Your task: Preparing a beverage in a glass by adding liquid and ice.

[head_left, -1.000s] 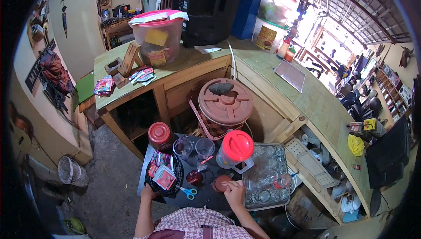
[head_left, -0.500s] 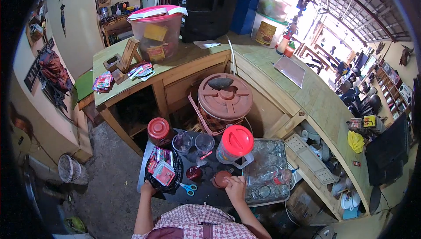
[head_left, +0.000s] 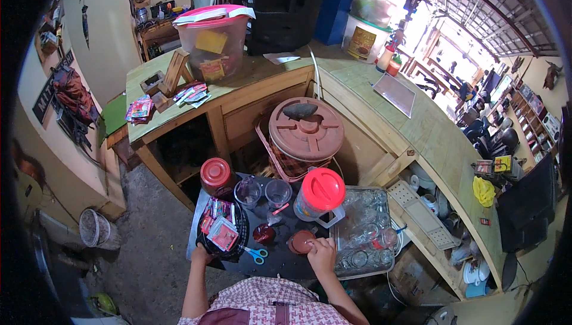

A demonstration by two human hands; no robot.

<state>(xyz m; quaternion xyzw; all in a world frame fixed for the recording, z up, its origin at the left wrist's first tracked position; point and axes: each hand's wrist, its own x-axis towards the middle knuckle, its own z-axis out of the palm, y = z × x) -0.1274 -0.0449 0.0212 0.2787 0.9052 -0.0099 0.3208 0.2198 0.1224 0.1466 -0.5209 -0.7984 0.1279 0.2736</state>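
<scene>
At the front edge of a dark tabletop (head_left: 286,265), my right hand (head_left: 322,254) is closed in a pinch at the rim of a cup with brown contents (head_left: 301,242). What its fingers hold is too small to make out. My left hand (head_left: 201,255) is at the tabletop's left front edge, beside a black basket (head_left: 243,223) of colourful sachets (head_left: 223,234). Its fingers are mostly hidden. Between the hands lie blue-handled scissors (head_left: 257,254) and a dark red bundle (head_left: 264,234). Two clear plastic cups (head_left: 278,194) stand behind them.
A pitcher with a red lid (head_left: 322,189) stands behind the brown-filled cup. To its right, a tray (head_left: 390,206) holds several glasses. A red-lidded jar (head_left: 217,173) is at the back left. Beyond stands a large lidded bucket (head_left: 306,131), inside the curved wooden counter (head_left: 268,83).
Very little differs. My right hand stays at the brown-filled cup with only a slight shift, and my left hand remains beside the basket.
</scene>
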